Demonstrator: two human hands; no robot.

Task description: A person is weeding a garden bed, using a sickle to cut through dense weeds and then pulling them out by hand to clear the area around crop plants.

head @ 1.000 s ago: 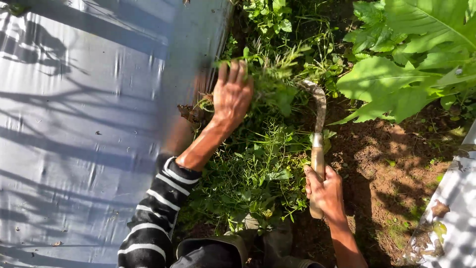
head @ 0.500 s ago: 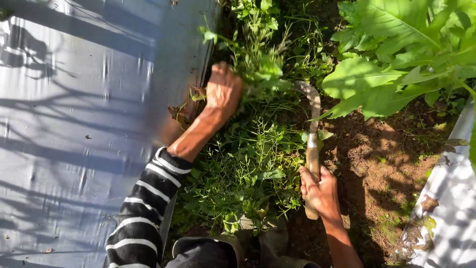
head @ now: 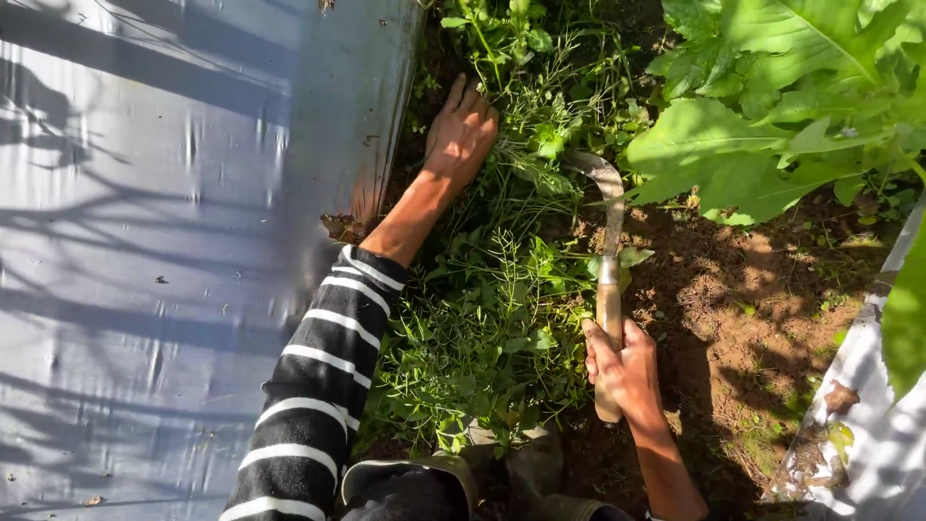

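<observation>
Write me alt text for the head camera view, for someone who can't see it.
Seen from above, a person's right hand grips the wooden handle of a curved sickle, its blade lying among the weeds of a narrow soil strip. The left hand, in a striped sleeve, reaches into the weeds beside silver plastic sheeting. Large green leaves overhang on the right.

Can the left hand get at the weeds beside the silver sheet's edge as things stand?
Probably yes. The left hand already lies on the weeds beside the silver plastic sheet, with nothing between them. The sickle, gripped by the right hand, lies off to the side, clear of it.
</observation>
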